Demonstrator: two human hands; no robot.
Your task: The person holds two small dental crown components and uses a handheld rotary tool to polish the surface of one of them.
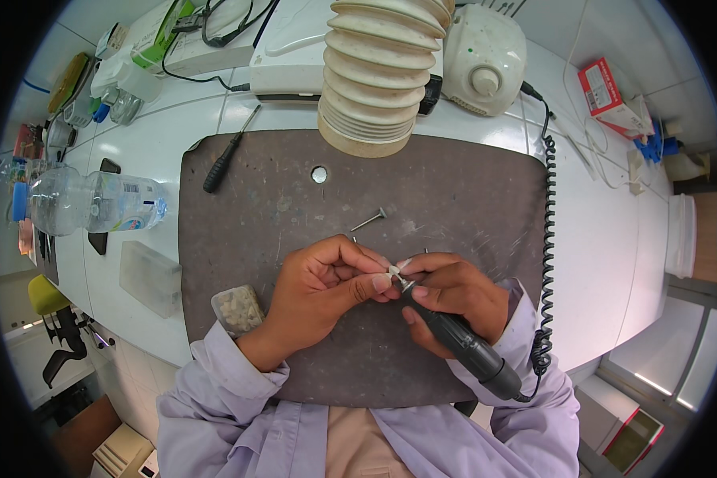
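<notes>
Over the middle of a dark mat, my left hand pinches a small whitish piece, tooth-like in shape, between thumb and fingertips. My right hand is closed around a black rotary handpiece, pen-fashion, its tip meeting or very close to the piece. The fingertips of both hands nearly touch and partly hide the piece and the tool tip. Beside my left wrist stands a small clear box filled with whitish bits. A loose grinding bit with a metal shank lies just beyond my hands.
A ribbed suction hose hangs above the mat's far edge. Behind it sits a white control box; a coiled black cord runs down the right side. At left are a screwdriver, a plastic bottle and a translucent case.
</notes>
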